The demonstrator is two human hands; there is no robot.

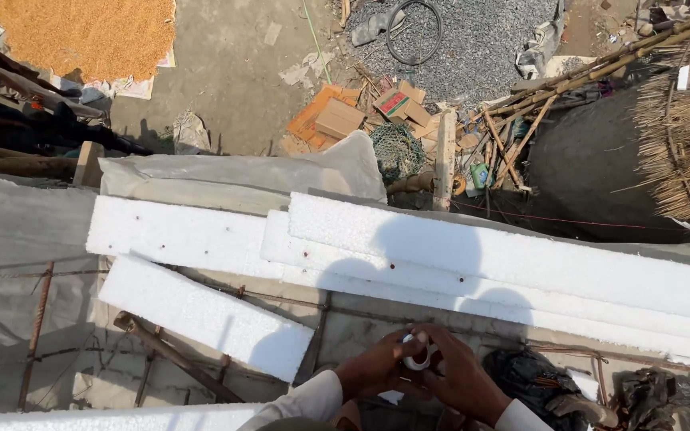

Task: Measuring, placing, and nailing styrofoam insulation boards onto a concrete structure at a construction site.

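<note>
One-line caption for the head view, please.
Both hands, left hand and right hand, grip a white tape roll above white foam boards.

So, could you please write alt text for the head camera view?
Two hands, left hand and right hand, hold a small white tape roll above long white foam boards lying across rusty steel bars. Far below lie a gravel pile, cardboard boxes and bamboo poles.

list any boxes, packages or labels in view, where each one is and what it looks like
Printed carton: on the ground below, near the gravel; small, boxy, red and green top.
Plain cardboard boxes: left of that carton; flattened, brown and orange.
Green packet: among the bamboo sticks; small, crumpled.
White tape roll: ring held between left hand and right hand; no label visible.
</note>
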